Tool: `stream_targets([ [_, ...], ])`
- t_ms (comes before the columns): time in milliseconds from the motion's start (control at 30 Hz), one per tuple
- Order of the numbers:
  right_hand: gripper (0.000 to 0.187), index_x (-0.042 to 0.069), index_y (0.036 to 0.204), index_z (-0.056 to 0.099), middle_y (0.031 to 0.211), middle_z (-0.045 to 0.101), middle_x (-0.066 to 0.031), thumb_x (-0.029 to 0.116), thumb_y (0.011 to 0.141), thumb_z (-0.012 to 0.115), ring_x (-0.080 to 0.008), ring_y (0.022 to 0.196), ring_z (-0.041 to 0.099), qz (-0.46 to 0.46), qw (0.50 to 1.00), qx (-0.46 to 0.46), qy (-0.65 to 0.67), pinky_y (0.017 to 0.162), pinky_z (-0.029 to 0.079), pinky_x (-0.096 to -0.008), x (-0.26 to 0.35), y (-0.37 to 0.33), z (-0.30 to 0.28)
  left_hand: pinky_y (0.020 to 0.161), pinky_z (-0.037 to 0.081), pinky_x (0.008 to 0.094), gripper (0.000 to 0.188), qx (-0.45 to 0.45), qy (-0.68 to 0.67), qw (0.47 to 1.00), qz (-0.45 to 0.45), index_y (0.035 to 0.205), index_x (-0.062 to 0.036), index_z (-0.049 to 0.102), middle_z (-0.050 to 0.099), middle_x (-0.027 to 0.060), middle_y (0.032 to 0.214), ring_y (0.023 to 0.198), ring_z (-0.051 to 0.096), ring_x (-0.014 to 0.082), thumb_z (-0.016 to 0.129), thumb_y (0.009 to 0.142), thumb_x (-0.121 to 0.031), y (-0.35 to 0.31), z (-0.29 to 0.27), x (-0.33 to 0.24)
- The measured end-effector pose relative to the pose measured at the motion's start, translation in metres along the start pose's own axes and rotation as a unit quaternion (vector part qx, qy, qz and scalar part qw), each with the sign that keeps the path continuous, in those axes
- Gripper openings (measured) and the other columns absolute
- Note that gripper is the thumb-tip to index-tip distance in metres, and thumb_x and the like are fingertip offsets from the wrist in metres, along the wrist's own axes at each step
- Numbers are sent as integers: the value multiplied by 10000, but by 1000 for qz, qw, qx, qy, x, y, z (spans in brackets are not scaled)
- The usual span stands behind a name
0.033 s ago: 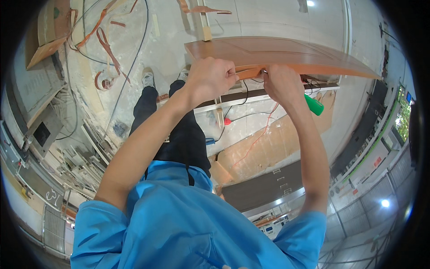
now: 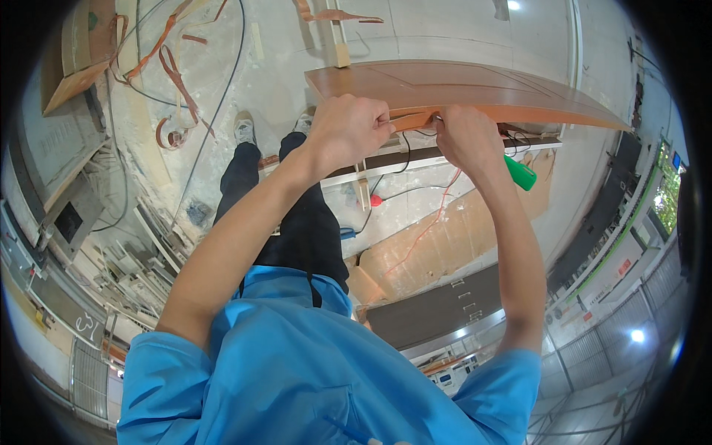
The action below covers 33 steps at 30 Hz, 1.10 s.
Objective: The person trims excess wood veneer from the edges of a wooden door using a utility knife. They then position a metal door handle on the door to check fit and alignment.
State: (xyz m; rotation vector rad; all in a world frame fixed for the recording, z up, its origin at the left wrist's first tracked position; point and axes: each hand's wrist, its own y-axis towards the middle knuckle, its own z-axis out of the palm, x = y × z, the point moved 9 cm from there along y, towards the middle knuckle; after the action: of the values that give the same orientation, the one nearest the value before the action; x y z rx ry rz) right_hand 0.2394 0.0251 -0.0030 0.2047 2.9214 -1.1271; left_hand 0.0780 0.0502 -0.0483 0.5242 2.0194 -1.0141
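Observation:
An orange-brown panel [image 2: 460, 85], like a cabinet door with a grooved frame, lies ahead of me. Along its near edge runs a thin strip of edge banding [image 2: 415, 121] in the same colour, standing partly off the edge between my hands. My left hand [image 2: 347, 133] is closed on the strip's left part, fingers curled. Against the edge, to the right, my right hand [image 2: 469, 137] is closed in a pinch; a small dark or metallic bit shows at its fingertips, too hidden to name. A green bottle-like object [image 2: 521, 173] sits just beyond my right wrist.
Below the panel are a narrow ledge [image 2: 545, 144], cables and a red plug [image 2: 376, 201]. Brown board [image 2: 430, 230] lies on the floor. To the left are loose banding strips [image 2: 172, 70], a tape roll [image 2: 170, 134], stacked offcuts [image 2: 122, 274] and a long cable.

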Motion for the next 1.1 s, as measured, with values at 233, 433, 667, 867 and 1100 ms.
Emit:
stream_targets([
  [233, 207, -27, 915, 736, 927, 732, -258, 116, 857, 597, -431, 898, 726, 0, 1000, 3, -3, 815, 576, -506, 2, 11, -12, 616, 518, 421, 217, -25, 26, 999, 8, 827, -72, 711, 696, 80, 689, 642, 674, 308, 710, 906, -273, 7, -9, -1],
  [433, 234, -36, 931, 736, 938, 731, -265, 138, 883, 587, -440, 908, 720, 21, 999, 30, -4, 831, 571, -510, -1, 23, -19, 625, 513, 433, 187, -27, 22, 999, 18, 838, -80, 709, 687, 88, 697, 658, 661, 334, 706, 899, -257, 16, -17, 0],
  [667, 239, -14, 919, 756, 912, 728, -271, 146, 890, 582, -447, 904, 717, 20, 998, 53, 18, 830, 567, -517, -3, 29, -18, 631, 514, 441, 186, -14, 26, 999, 10, 825, -75, 697, 689, 99, 710, 673, 665, 342, 705, 895, -247, 19, -18, -1],
  [867, 243, -11, 937, 765, 916, 733, -267, 151, 898, 588, -433, 906, 724, 2, 999, 46, 10, 828, 569, -511, 2, 29, -24, 625, 513, 439, 194, -19, 13, 1000, 19, 806, -68, 686, 676, 108, 681, 659, 664, 345, 702, 894, -241, 17, -20, -2],
  [1100, 233, -3, 954, 771, 939, 739, -256, 136, 884, 598, -426, 919, 725, 8, 998, 55, -16, 841, 570, -503, 4, 29, -27, 619, 510, 441, 199, -27, 10, 999, 26, 791, -73, 686, 675, 104, 674, 652, 664, 343, 696, 895, -243, 18, -21, -3],
])
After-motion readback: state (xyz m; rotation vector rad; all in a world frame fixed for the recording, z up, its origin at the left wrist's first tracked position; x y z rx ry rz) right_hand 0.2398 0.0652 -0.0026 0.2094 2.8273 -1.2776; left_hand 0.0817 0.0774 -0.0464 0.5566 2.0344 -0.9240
